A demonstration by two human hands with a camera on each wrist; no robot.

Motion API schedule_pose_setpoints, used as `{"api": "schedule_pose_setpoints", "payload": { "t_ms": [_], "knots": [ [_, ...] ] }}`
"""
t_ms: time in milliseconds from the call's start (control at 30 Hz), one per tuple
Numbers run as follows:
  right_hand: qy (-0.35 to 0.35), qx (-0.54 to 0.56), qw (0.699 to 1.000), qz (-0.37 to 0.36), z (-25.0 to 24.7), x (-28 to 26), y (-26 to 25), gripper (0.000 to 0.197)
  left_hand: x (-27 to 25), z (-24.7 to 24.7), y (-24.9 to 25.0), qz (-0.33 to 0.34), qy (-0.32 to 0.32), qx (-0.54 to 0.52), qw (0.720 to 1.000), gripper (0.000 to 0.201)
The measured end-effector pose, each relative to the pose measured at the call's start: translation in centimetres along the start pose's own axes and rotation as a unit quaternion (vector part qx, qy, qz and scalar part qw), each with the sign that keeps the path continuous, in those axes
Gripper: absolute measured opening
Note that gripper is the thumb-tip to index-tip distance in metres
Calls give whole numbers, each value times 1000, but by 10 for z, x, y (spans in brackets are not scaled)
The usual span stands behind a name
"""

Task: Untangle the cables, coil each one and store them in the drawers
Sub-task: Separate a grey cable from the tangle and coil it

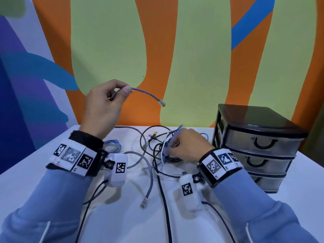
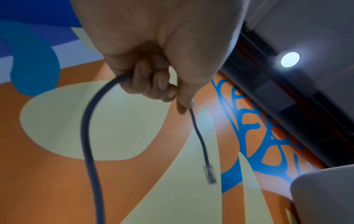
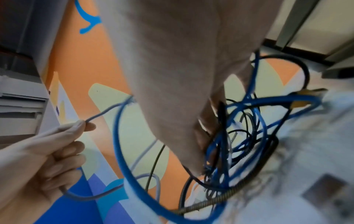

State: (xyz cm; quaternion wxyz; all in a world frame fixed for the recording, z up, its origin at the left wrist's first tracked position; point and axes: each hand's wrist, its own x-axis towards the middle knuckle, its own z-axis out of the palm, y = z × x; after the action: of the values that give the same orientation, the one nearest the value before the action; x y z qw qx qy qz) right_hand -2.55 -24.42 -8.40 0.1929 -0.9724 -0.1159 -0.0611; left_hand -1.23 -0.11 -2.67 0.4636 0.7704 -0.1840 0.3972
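Fingers of my left hand (image 1: pixel 103 100) are curled round a pale blue network cable (image 1: pixel 147 93), thumb and forefinger pinching it a little back from its end, up in the left centre of the head view against the painted wall. The free end arcs to the right and droops, finishing in a clear plug (image 1: pixel 161 103). In the left wrist view the same cable (image 2: pixel 199 136) leaves my fingertips (image 2: pixel 182 104) and hangs down to the plug (image 2: pixel 209 174) in the middle of the frame, while a thicker run of it loops out of my fist toward the lower left.

My right hand (image 1: pixel 188 146) sits lower, right of centre, down in the tangle of cables (image 1: pixel 157 148) on the white table (image 1: pixel 43 172). Its fingers are bent round several strands, bright blue and black among them; the right wrist view shows the knot (image 3: pixel 229 144) bunched at my fingers, blurred.

At the right edge of the head view stands the black drawer unit (image 1: pixel 254 146), three drawers, all closed. A grey cable with a clear plug (image 1: pixel 145 201) lies loose in the lower centre.
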Motion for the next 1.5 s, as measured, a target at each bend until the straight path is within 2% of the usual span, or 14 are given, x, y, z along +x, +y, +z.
{"api": "schedule_pose_setpoints", "payload": {
  "t_ms": [167, 300, 400, 500, 567, 633, 733, 800, 867, 1000, 1100, 1200, 1333, 1500],
  "knots": [
    [244, -25, 969, 26, -19, -8, -12, 27, 1, -10, 2, 11, -50, -45, 998, 16],
    [321, -7, 946, 29, -29, -9, -14, 10, 1, -17, 10, 4, -99, -83, 992, 17],
    [369, 43, 929, -9, -36, -10, -8, 47, 2, -24, 15, -11, -125, -127, 984, 30],
    [407, 174, 895, -63, -45, -11, -10, 44, -1, -27, 24, 10, -166, -143, 976, 19],
    [352, 303, 879, -106, -47, -18, -27, 25, -4, -24, 30, 13, -207, -169, 964, 5],
    [214, 417, 870, -154, -46, -27, -50, 27, -9, -17, 35, 19, -252, -183, 950, 9],
    [50, 417, 891, -171, -34, -34, -70, 23, -16, -7, 41, 32, -286, -179, 941, 8],
    [70, 377, 907, -173, -31, -32, -68, 28, -15, -5, 40, 25, -257, -163, 952, 11],
    [119, 414, 890, -150, -36, -28, -58, 32, -12, -8, 35, -7, -211, -165, 963, 24],
    [186, 543, 810, -121, -46, -24, -47, 37, -6, -18, 27, -50, -202, -188, 960, 30],
    [153, 627, 757, -102, -47, -23, -44, 34, -6, -19, 22, -40, -186, -205, 960, 23],
    [69, 609, 785, -95, -51, -25, -42, 35, -8, -16, 26, -20, -181, -207, 961, 18],
    [3, 541, 832, -122, -54, -33, -43, 47, -16, -4, 36, 68, -241, -148, 957, 20],
    [-26, 563, 814, -143, -55, -35, -42, 44, -15, -2, 36, 75, -215, -144, 963, 22]
  ]
}}
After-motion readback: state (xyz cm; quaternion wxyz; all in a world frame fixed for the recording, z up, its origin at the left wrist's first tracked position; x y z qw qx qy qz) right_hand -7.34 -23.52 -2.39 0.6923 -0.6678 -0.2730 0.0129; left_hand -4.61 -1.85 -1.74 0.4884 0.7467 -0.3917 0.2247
